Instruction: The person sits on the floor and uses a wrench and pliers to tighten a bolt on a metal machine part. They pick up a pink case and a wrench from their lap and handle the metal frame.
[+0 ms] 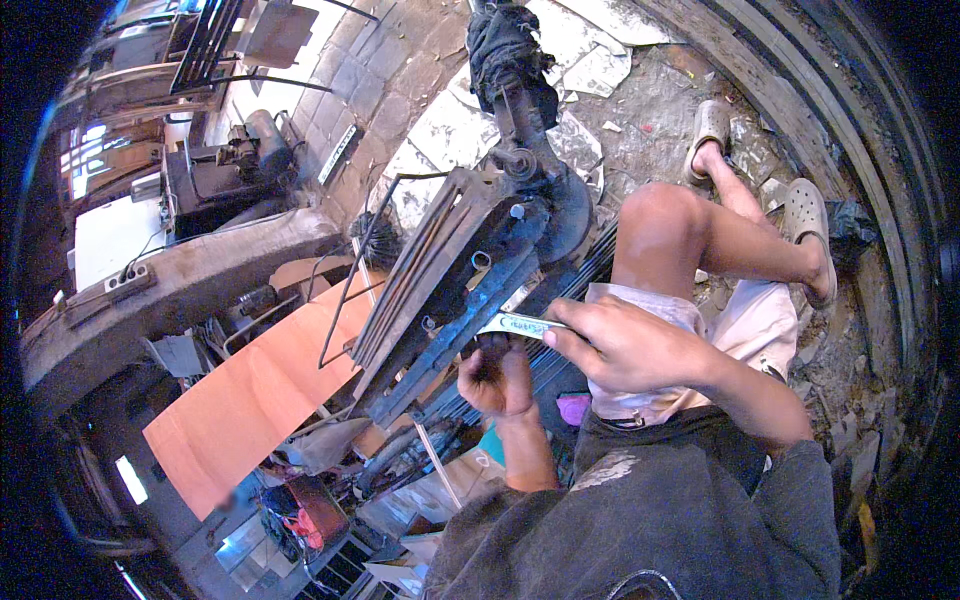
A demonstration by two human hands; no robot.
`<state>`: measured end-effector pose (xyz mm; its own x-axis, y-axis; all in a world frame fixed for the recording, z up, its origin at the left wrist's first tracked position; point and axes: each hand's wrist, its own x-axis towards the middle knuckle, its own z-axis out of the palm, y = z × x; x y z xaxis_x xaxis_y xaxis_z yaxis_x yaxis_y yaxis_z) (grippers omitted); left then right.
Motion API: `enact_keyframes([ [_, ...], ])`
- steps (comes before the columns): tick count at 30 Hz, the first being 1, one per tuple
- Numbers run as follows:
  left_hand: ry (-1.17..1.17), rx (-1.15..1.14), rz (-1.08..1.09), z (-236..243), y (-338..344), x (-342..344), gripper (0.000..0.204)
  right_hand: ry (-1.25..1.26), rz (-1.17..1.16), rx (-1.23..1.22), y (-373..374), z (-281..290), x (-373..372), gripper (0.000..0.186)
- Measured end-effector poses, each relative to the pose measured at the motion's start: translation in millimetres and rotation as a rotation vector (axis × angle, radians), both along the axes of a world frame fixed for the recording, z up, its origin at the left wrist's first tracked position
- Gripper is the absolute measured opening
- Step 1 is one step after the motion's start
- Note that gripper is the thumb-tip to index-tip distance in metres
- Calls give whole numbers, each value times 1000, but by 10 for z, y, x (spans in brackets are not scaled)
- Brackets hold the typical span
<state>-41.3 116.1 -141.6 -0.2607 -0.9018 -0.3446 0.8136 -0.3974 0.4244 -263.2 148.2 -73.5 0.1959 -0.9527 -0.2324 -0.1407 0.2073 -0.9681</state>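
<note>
From my remote seat I see my right hand (620,345) closed around a slim silvery metal tool (520,324), its tip resting against the dark blue, greasy steel frame of the machine (470,270). My left hand (497,380) is curled shut just under that frame, on something dark that I cannot make out. I judge that the tool could skid off the oily metal and jab my left fingers right beside it, or the rusty bent wire rod (355,280) near the frame could snag.

Dusty grey shirt, pale shorts, sandals
</note>
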Motion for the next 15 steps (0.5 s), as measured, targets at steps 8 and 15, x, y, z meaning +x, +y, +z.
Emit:
enact_keyframes([
  [8,152,-16,21,-36,-36,7,33,6,-163,-45,154,-155,187,25],
  [15,93,-38,26,2,-37,-38,31,-43,-267,18,185,-118,250,22],
])
